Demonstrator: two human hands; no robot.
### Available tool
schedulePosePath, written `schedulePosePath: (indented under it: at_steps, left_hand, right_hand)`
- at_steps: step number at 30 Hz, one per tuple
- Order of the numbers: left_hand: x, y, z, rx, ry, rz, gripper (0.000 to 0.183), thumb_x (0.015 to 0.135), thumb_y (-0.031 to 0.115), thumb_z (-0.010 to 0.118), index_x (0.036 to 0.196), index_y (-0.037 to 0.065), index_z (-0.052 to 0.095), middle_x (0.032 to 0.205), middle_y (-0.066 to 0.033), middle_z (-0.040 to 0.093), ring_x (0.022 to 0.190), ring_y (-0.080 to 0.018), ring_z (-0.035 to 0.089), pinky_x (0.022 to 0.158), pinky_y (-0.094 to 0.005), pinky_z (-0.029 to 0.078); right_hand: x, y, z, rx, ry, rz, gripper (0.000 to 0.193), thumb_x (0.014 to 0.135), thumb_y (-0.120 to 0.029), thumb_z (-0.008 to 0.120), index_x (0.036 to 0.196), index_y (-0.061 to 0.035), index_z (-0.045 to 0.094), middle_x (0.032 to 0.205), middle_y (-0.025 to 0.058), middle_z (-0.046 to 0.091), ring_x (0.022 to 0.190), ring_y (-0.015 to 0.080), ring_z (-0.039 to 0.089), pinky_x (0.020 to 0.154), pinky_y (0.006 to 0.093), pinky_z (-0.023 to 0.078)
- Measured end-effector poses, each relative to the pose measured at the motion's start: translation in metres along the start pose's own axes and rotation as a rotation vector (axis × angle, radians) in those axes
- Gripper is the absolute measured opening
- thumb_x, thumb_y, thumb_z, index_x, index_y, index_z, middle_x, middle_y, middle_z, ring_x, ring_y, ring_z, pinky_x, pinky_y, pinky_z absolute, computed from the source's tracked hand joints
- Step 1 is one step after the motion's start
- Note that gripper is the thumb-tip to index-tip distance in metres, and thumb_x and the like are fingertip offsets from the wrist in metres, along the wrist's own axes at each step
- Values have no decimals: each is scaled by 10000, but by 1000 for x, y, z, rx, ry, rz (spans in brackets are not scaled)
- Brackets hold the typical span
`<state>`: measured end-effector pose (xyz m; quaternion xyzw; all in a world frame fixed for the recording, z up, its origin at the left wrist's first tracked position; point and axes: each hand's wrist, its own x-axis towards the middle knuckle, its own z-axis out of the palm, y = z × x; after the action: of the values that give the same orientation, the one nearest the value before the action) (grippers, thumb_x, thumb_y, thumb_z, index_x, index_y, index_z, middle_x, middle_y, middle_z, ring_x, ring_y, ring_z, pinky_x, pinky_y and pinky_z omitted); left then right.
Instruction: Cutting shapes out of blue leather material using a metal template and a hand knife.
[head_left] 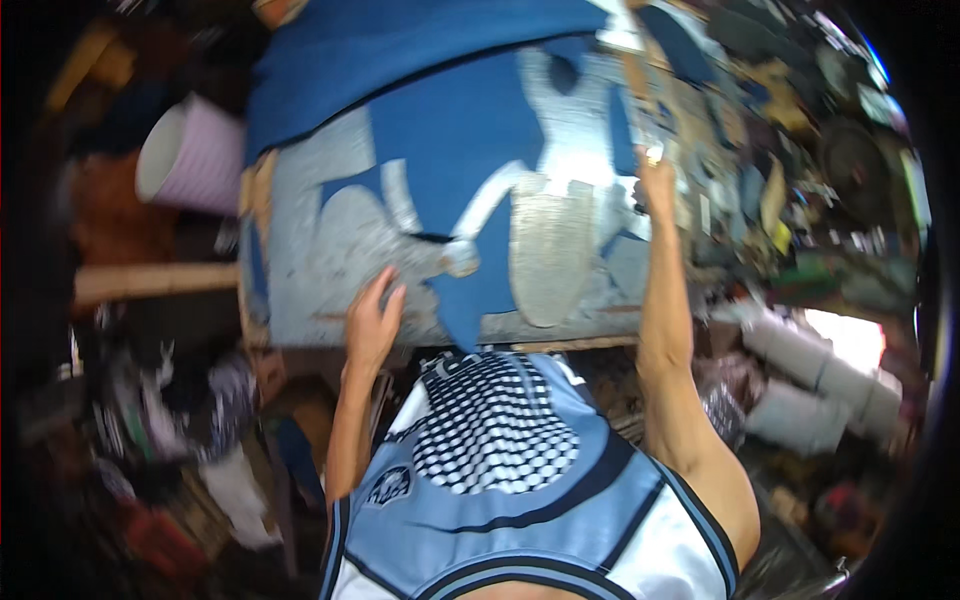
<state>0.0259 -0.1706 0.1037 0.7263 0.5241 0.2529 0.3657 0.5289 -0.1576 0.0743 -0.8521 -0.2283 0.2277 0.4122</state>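
My left hand (374, 318) hovers at or rests on the front edge of the worktable, its fingers apart and nothing in them. Beyond it lies a blue sheet (450, 130) with curved pieces cut out, the grey tabletop (300, 290) showing through. A long, rounded grey-beige template (550, 262), shaped somewhat like a sole, lies right of the middle. Left of it sits a small round tan object (460, 258). At the table's right side my right hand (655, 185) is closed beside something shiny; glare and blur hide what it grips.
A larger folded blue sheet (400, 50) covers the table's far side. To the left stands a lilac bin (195, 155). Scraps and tools (740, 150) crowd the right side. Pale rolls (820, 360) lie at the lower right, and a wooden beam (155, 282) juts out left.
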Motion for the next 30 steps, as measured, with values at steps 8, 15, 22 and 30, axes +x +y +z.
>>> schedulePosePath:
  at_steps: [8, 15, 22, 30]
  left_hand:
    - [172, -63, -12, 310, 205, 237, 328, 925, 184, 594, 1189, 3, 667, 1176, -214, 670, 1092, -389, 621, 964, -454, 472]
    - [211, -87, 0, 400, 89, 208, 329, 871, 172, 649, 1170, 41, 691, 1095, -197, 699, 1037, -378, 642, 943, -448, 486]
    - [225, -93, 5, 454, 8, 176, 328, 869, 215, 655, 1175, 115, 718, 1092, -180, 708, 1028, -360, 650, 962, -445, 484]
    - [233, -88, 0, 469, -79, 89, 343, 841, 220, 651, 1165, 143, 732, 1126, -184, 702, 1064, -356, 655, 977, -444, 487]
  right_hand:
    - [-137, -101, 170, -234, -734, -712, 459, 915, -210, 628, 1325, -30, 529, 1159, 230, 643, 1124, 379, 606, 943, 459, 476]
    - [-163, -130, 262, -309, -660, -842, 338, 912, -151, 577, 1225, -33, 628, 1107, 231, 663, 1045, 420, 625, 913, 484, 500]
    - [-156, -127, 285, -336, -594, -893, 342, 918, -183, 609, 1219, -28, 656, 1045, 235, 668, 977, 408, 645, 885, 462, 506]
    - [-164, -130, 285, -419, -569, -877, 308, 920, -164, 569, 1198, -67, 661, 1109, 283, 600, 920, 462, 653, 829, 511, 540]
